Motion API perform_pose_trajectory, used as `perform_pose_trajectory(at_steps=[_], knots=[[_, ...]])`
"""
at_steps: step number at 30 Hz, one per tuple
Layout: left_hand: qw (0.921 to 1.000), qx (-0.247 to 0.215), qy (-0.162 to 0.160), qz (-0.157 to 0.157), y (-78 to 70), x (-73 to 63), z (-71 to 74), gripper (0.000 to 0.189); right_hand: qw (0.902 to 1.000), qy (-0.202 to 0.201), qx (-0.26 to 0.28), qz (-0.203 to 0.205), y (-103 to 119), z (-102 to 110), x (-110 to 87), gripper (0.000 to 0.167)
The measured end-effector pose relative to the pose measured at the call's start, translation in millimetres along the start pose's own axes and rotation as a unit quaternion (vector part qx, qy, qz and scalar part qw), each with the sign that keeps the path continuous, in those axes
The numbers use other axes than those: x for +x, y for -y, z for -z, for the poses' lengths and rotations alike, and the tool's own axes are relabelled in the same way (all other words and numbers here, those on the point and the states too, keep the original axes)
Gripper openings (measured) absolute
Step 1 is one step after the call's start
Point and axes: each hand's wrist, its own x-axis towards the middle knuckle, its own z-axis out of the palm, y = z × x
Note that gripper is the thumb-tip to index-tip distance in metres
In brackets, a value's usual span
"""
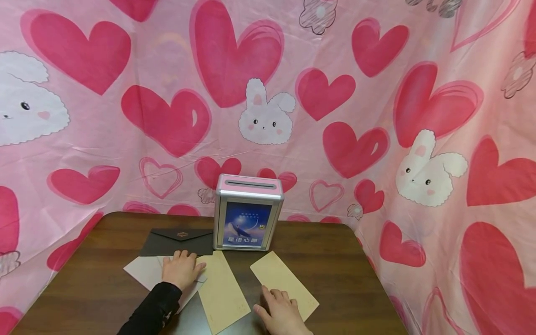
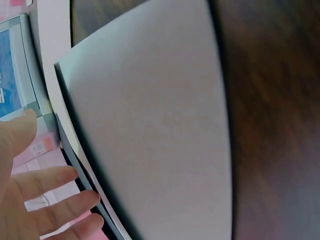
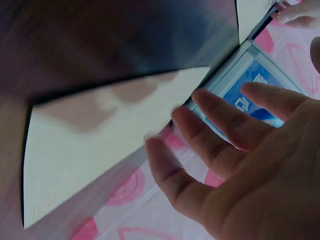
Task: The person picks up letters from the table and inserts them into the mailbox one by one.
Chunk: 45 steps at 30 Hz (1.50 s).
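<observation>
A: How are the hands?

B: Apart from each other, and neither grips anything. The left hand [image 1: 181,270] lies over the white envelope [image 1: 140,270], fingers loosely spread; whether it touches, I can't tell. The right hand [image 1: 282,314] is by the lower left side of the right tan envelope [image 1: 284,279], fingers relaxed, its shadow falling on the paper.

A: What might go wrong?

B: The white envelope overlaps the left tan envelope [image 1: 222,298], so a sideways drag could pull both along. Flat paper offers little to pinch, so fingertips may just slide it. Pushed forward, the left tan envelope could jam against the box [image 1: 247,223].

A: And room?

B: Tightest at the back: the box stands near the far edge of the table [image 1: 347,274], with the black envelope [image 1: 176,244] beside it. Only a wedge of wood parts the tan pair. Bare wood is widest on the right; there's some left of the white envelope too.
</observation>
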Motion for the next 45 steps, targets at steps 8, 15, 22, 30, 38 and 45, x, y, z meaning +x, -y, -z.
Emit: perform_pose_trajectory(at_steps=[8, 15, 22, 30, 38, 45], knots=[[0.9994, 0.012, 0.018, 0.028, -1.5, 3.9, -2.7, 0.059, 0.9998, -0.015, -0.016, 0.002, 10, -11, 5.4, 0.062], [0.9982, 0.003, 0.042, 0.042, -4.9, 3.7, 3.1, 0.069, 0.9997, -0.003, 0.004, -0.024, 20, -16, 16.7, 0.060], [0.9983, -0.022, 0.035, 0.041, -6.3, 2.8, 1.9, 0.065, 0.9994, -0.024, 0.013, -0.020, 25, -22, 24.8, 0.049], [0.9960, -0.080, 0.041, 0.009, -8.1, -2.1, 2.0, 0.031, 0.9984, -0.043, 0.030, -0.020, 25, -29, 26.4, 0.045], [0.9909, -0.123, 0.054, -0.009, -12.3, -2.8, 9.0, 0.019, 0.9974, 0.002, 0.035, -0.063, 29, -36, 30.6, 0.073], [0.9886, -0.131, 0.074, -0.008, -17.3, -3.1, 23.4, 0.021, 0.9983, -0.010, 0.026, -0.051, 29, -38, 28.2, 0.071]])
